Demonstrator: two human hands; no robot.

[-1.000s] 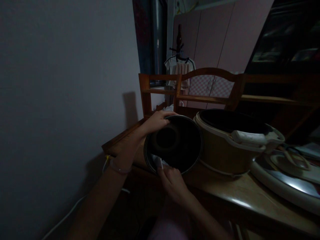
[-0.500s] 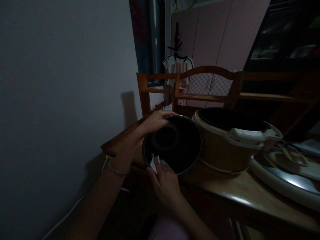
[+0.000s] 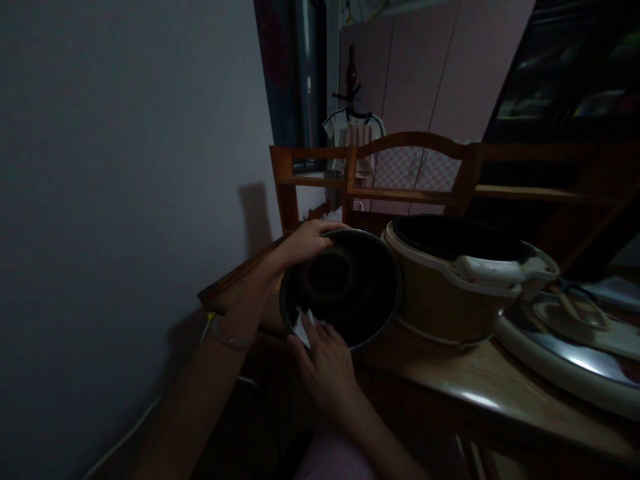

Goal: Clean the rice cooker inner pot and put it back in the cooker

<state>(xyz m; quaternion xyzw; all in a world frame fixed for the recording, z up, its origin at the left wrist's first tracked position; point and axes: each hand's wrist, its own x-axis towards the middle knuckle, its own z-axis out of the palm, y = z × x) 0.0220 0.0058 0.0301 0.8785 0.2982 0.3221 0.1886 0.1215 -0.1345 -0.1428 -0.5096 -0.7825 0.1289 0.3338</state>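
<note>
A dark, round inner pot [image 3: 367,293] is tilted on its side so that its mouth faces me. My left hand [image 3: 305,241] grips the upper left of its rim, fingers along the outside and thumb just inside. My right hand [image 3: 327,360] is closed on a white tissue [image 3: 303,330] and presses it at the pot's lower left rim. To the right of the pot stands a large cream and tan cooker body [image 3: 445,297] with a white handle, its inside dark.
The wooden desk [image 3: 440,373] carries a cooker lid [image 3: 570,353] at the right. A wooden shelf [image 3: 410,193] rises behind. On the left is a pale wall [image 3: 125,167], with a white cable [image 3: 123,437] below.
The whole view has shifted slightly, so things sit a little further left. Both hands keep their hold on the pot and the tissue.
</note>
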